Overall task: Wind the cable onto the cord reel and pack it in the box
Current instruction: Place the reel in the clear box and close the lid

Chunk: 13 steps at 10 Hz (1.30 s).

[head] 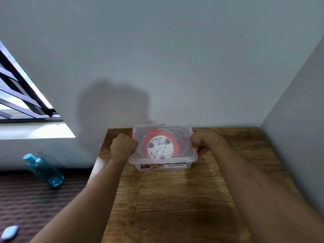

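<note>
Centre frame, on the desk (175,199): cord reel (160,144) already inside lidded box (163,165), left hand (123,144) and right hand (204,140) with fingers curled tight on the orange side latches (199,149); latching step, likely needing firm snaps next.

A teal bottle (43,170) (lying tilted) rests beside the wooden table (175,199).

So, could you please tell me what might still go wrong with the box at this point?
The left hand and right hand press the orange side latches; one may not catch, leaving the lid loose. The box sits at the table's far edge by the wall, so pushing could jam it.
</note>
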Each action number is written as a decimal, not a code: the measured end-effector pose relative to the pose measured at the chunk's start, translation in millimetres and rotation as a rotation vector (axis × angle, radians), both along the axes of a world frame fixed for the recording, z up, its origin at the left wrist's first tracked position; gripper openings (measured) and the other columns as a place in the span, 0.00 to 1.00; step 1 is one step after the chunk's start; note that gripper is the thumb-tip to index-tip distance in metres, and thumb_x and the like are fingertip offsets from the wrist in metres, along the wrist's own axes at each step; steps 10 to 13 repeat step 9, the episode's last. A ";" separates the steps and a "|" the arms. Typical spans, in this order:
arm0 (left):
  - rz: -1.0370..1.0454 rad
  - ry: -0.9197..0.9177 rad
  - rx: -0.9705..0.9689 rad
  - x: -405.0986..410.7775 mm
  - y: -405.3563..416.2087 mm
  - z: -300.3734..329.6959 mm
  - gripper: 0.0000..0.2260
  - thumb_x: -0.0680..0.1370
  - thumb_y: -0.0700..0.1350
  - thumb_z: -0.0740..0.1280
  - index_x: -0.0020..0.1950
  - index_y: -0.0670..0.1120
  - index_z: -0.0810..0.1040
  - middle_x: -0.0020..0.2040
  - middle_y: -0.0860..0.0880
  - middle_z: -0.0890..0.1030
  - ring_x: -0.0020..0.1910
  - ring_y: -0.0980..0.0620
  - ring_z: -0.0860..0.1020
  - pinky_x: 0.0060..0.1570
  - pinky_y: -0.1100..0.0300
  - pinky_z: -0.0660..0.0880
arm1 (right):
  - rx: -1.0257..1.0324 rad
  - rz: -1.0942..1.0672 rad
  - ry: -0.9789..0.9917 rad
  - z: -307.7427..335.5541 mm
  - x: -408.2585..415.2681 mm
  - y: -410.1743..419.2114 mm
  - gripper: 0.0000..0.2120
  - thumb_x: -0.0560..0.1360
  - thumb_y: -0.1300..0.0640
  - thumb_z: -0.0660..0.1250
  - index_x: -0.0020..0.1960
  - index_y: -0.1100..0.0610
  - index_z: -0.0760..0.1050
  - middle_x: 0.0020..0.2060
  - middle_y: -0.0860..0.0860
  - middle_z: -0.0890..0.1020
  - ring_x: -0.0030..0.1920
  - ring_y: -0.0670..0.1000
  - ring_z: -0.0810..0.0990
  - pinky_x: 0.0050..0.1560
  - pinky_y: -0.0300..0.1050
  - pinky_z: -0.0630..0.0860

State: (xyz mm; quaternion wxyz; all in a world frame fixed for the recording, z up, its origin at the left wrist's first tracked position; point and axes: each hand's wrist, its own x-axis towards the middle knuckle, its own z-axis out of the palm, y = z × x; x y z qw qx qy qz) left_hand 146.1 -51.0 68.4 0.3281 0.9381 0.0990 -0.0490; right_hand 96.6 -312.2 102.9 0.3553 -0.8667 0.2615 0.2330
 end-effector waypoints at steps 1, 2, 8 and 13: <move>0.038 -0.044 0.013 -8.3 -6.7 -3.5 0.08 0.78 0.40 0.64 0.40 0.40 0.77 0.35 0.46 0.77 0.31 0.50 0.74 0.28 0.61 0.65 | -0.028 0.000 0.002 -2.4 1.0 1.0 0.09 0.77 0.68 0.61 0.53 0.65 0.78 0.48 0.60 0.85 0.45 0.58 0.86 0.51 0.57 0.83; 0.047 -0.067 -0.016 -12.2 -5.9 -9.1 0.10 0.78 0.41 0.63 0.38 0.41 0.78 0.35 0.47 0.78 0.31 0.52 0.74 0.29 0.62 0.65 | -0.123 0.038 -0.016 -4.4 2.2 8.7 0.10 0.79 0.64 0.63 0.57 0.65 0.79 0.51 0.60 0.84 0.48 0.58 0.85 0.53 0.55 0.82; -0.265 -0.065 0.284 -3.6 9.3 -9.5 0.17 0.85 0.46 0.56 0.71 0.41 0.74 0.68 0.41 0.80 0.65 0.43 0.78 0.65 0.52 0.73 | -0.547 0.367 -0.135 -8.2 -4.2 22.1 0.25 0.83 0.58 0.56 0.78 0.64 0.58 0.76 0.61 0.65 0.75 0.59 0.64 0.73 0.50 0.62; -0.399 -0.112 0.553 5.7 8.3 6.7 0.28 0.86 0.52 0.53 0.83 0.40 0.51 0.84 0.40 0.55 0.83 0.41 0.53 0.80 0.50 0.50 | -0.462 0.270 -0.255 8.5 -4.6 17.3 0.39 0.79 0.60 0.60 0.79 0.66 0.37 0.79 0.63 0.51 0.78 0.60 0.54 0.76 0.51 0.57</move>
